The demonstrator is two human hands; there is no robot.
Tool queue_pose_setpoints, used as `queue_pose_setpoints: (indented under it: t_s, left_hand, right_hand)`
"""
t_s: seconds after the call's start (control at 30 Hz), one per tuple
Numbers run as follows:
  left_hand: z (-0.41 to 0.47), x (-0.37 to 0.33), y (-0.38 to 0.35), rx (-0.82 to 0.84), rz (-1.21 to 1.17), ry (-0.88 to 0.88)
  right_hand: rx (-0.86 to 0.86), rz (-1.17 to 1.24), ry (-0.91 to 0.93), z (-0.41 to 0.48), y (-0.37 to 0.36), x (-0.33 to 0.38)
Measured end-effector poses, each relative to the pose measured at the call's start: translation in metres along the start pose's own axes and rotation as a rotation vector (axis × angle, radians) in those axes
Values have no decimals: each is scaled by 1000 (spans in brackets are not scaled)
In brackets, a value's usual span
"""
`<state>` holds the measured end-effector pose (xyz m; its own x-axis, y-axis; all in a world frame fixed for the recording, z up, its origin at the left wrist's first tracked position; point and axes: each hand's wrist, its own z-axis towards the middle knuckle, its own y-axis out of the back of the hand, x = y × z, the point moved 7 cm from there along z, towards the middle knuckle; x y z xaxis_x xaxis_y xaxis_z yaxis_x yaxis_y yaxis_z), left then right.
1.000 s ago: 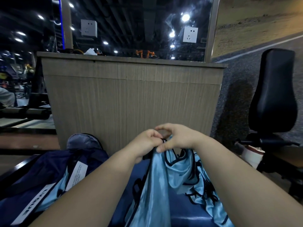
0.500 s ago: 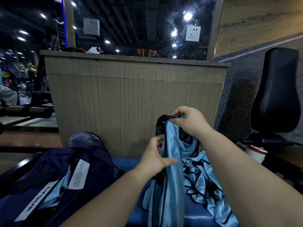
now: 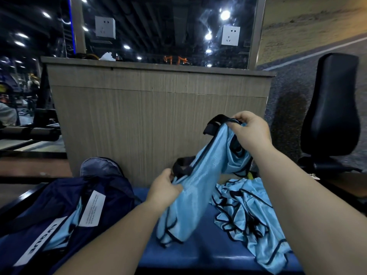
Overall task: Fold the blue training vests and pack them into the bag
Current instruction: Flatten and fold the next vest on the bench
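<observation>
The right hand (image 3: 251, 132) is raised, its fingers (image 3: 237, 117) pinching a blue vest (image 3: 200, 175) by its black-trimmed strap. The left hand (image 3: 163, 190), lower, grips the vest's other strap above the bench (image 3: 198, 253). The dark bag (image 3: 59, 211) lies at left.

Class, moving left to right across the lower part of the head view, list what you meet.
bag → left hand → held vest → loose vests → black seat
</observation>
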<state>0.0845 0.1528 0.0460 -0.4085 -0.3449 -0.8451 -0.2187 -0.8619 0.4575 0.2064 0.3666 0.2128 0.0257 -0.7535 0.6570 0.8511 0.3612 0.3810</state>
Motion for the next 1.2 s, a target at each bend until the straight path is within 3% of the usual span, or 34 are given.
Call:
queue_pose_setpoints:
  t_s: [0.13, 0.23, 0.37, 0.47, 0.63, 0.73, 0.8, 0.9, 0.97, 1.07, 1.2]
  left_hand:
    - [21, 11, 29, 40, 115, 27]
    - [33, 11, 55, 106, 62, 0]
    - [44, 11, 86, 372, 130, 42]
    - [50, 18, 94, 551, 268, 107]
    - [67, 52, 84, 653, 724, 120]
    - [81, 86, 61, 589, 1004, 78]
    - [86, 106, 48, 417, 1173, 68]
    - [81, 121, 27, 178, 1269, 66]
    - [75, 120, -2, 139, 1202, -65]
    - [58, 115, -54, 195, 893, -267]
    - [31, 128, -107, 419, 670, -208]
  right_hand:
    - [34, -138, -80, 2, 10, -23]
    - [254, -276, -133, 4, 2, -44]
    - [606, -516, -165, -7, -15, -65]
    - [836, -537, -250, -23, -32, -85]
    - [1032, -563, -314, -48, -86, -130]
    - [990, -615, -271, -64, -122, -150]
    - [923, -652, -252, -74, -138, -160]
    - [756, -563, -402, -78, -148, -187]
    - [659, -497, -488, -78, -148, -205]
    - [569, -287, -647, -73, -144, -225]
    - [543, -215, -719, -62, -123, -248]
